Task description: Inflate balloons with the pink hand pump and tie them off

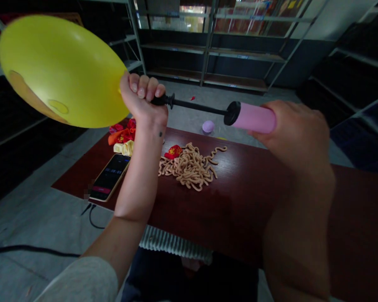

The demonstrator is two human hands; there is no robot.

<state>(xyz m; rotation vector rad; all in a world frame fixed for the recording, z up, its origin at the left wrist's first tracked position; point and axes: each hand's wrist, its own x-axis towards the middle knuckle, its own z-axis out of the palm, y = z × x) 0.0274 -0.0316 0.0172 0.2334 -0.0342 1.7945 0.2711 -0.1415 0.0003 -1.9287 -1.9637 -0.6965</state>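
My left hand (145, 94) is closed around the black end of a balloon pump, beside the neck of a large inflated yellow balloon (66, 71). The balloon's neck is hidden by my fingers. My right hand (292, 134) grips the pink barrel of the balloon pump (253, 117). Between my hands the pump's black rod is drawn out, and the whole pump is held above the table. Below, on the dark red-brown table (233, 205), lies a heap of tan, curly, string-like pieces (192, 165). A red folded piece with yellow print (174, 152) rests on the heap.
A phone (110, 178) with a lit timer lies at the table's left edge. Behind it are red and orange uninflated balloons (122, 135) and a pale yellow one (124, 147). A small lilac balloon (208, 126) is on the floor beyond. Metal shelves (208, 50) stand at the back.
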